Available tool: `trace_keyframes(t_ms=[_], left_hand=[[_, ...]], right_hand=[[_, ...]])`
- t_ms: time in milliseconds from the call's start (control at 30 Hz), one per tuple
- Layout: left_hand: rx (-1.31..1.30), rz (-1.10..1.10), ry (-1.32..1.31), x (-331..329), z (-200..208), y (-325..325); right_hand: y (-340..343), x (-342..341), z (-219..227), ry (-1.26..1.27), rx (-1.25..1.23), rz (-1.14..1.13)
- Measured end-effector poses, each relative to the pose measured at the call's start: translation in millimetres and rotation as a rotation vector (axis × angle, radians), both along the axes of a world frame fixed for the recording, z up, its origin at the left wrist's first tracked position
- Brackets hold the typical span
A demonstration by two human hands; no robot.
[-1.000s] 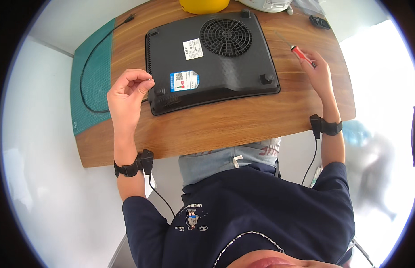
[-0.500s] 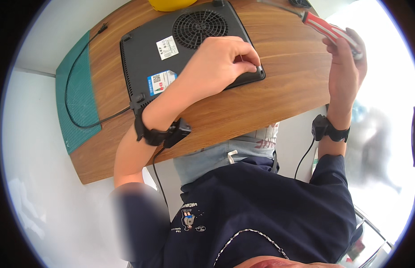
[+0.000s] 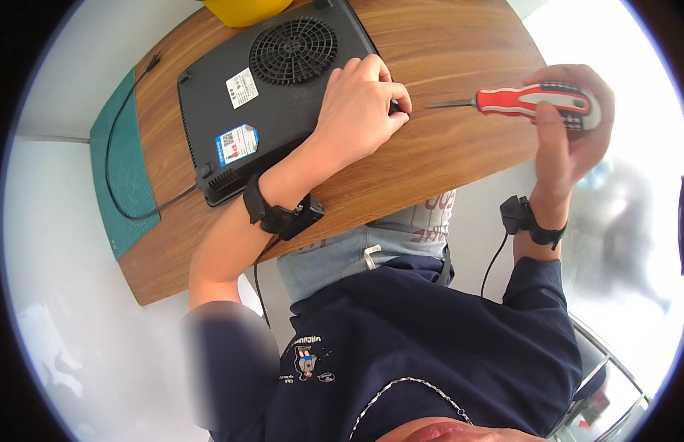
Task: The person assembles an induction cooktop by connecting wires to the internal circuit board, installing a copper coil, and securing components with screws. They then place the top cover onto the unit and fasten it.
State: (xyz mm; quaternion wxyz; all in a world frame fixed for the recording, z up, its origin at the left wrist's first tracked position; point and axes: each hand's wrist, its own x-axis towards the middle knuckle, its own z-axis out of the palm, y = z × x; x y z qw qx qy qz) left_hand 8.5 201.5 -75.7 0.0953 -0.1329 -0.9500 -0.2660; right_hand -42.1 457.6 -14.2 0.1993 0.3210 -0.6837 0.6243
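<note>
A black induction cooker point(image 3: 283, 103) lies bottom up on the wooden table, its round fan grille point(image 3: 293, 50) and stuck-on labels facing up. My left hand point(image 3: 360, 103) reaches over its near right corner, thumb and fingers pinched together. Whatever is between those fingertips is hidden or too small to make out, and the hand covers most of that corner. To the right, above the table, my right hand point(image 3: 570, 121) is wrapped round the red and white handle of a screwdriver point(image 3: 504, 102). Its metal shaft points left, with the tip short of my left fingers.
The cooker's black power cord point(image 3: 110, 158) loops over a green cutting mat point(image 3: 121, 191) at the table's left end, its plug point(image 3: 153, 60) near the back. A yellow object point(image 3: 246, 9) stands behind the cooker. Each wrist wears a black strapped device with a cable.
The screwdriver has swung from pointing up-left to nearly level, its tip coming closer to my left hand. My left fingers remain pinched at the cooker's corner. The whole view has shifted slightly.
</note>
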Motion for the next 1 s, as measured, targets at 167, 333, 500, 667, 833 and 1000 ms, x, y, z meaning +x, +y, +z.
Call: trace_keyframes(t_ms=[167, 333, 500, 667, 833, 1000], left_hand=[[-0.035, 0.057, 0.085, 5, 0, 6], [-0.037, 0.078, 0.093, 8, 1, 9], [-0.066, 0.073, 0.126, 9, 2, 12], [-0.090, 0.044, 0.138, 9, 0, 11], [-0.096, 0.020, 0.167, 11, 3, 13], [-0.123, -0.004, 0.176, 11, 8, 11]], right_hand=[[-11, 1, -4, -0.027, 0.097, 0.093], [-14, 6, -7, -0.002, 0.130, 0.060], [-20, 7, -6, 0.004, 0.156, 0.051], [-28, 11, -5, 0.064, 0.226, 0.026], [-30, 14, 2, 0.110, 0.277, 0.019], [-33, 17, 11, 0.097, 0.279, 0.038]])
